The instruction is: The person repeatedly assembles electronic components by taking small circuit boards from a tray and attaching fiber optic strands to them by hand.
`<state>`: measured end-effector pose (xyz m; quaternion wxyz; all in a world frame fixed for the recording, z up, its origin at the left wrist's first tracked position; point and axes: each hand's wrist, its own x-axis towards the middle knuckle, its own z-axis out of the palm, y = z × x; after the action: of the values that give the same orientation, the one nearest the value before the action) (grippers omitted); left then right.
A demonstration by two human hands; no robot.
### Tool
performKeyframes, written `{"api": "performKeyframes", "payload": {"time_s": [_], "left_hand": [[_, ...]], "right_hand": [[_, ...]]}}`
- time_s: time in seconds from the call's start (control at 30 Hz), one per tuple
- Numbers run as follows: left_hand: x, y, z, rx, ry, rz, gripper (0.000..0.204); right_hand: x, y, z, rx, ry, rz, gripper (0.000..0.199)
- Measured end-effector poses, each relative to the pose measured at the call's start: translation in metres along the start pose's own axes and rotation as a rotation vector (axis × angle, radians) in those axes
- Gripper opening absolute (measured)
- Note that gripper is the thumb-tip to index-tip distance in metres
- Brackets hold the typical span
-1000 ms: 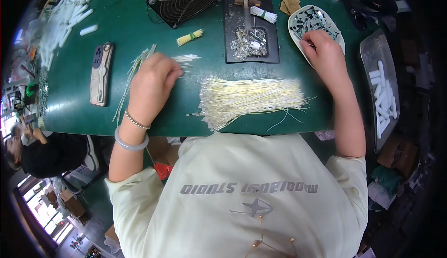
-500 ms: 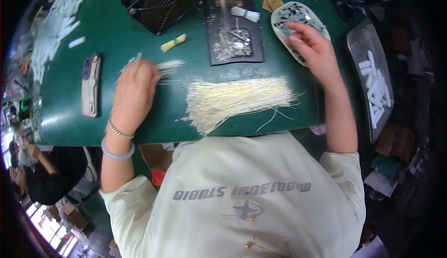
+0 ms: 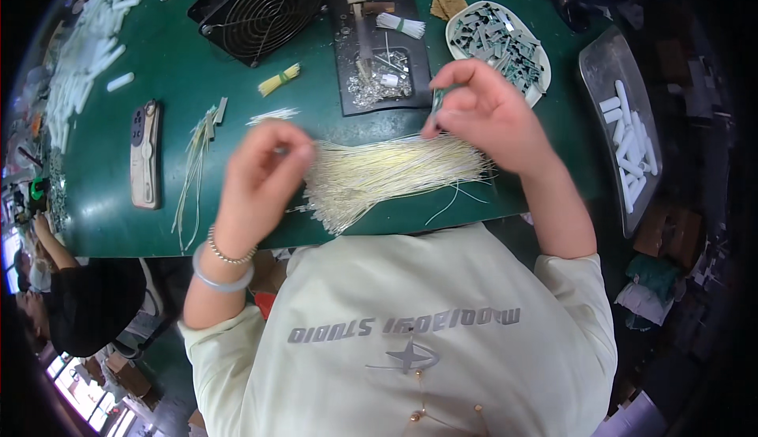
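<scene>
A flat bundle of thin white and yellow wires (image 3: pixel 395 172) lies across the table in front of me. My left hand (image 3: pixel 264 176) is at its left end, thumb and forefinger curled together; what they pinch, if anything, is hidden. Over the bundle's right part, my right hand (image 3: pixel 497 121) pinches a small circuit board (image 3: pixel 437 104), a narrow green strip, between thumb and fingers. Behind that hand stands a white dish (image 3: pixel 545 82) full of similar small boards. Left of my left hand lie boards with long wires attached (image 3: pixel 197 149).
A soldering tool (image 3: pixel 359 30) stands over a black mat with metal scraps. Behind are a black fan (image 3: pixel 264 22), a banded yellow wire bundle (image 3: pixel 279 79) and white tubes (image 3: pixel 87 74). A phone (image 3: pixel 145 157) lies left; a metal tray (image 3: pixel 588 62) holds white tubes at right.
My left hand has left the wired boards and moved right to the wire bundle. My right hand has come from the dish toward me and left, with a small circuit board in its fingers.
</scene>
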<state>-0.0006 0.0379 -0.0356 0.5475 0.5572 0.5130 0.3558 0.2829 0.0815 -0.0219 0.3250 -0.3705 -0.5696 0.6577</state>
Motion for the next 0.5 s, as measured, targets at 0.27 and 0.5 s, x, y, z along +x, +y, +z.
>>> {"api": "performKeyframes", "payload": {"time_s": [0.27,0.5], "left_hand": [[0.008,0.016,0.055,-0.492,-0.223,0.003,0.007],[0.017,0.012,0.046,-0.142,-0.091,0.077,0.007]], "right_hand": [[-0.004,0.009,0.047,-0.127,0.122,-0.047,0.019],[0.002,0.009,0.039,-0.108,0.153,0.018,0.011]]}}
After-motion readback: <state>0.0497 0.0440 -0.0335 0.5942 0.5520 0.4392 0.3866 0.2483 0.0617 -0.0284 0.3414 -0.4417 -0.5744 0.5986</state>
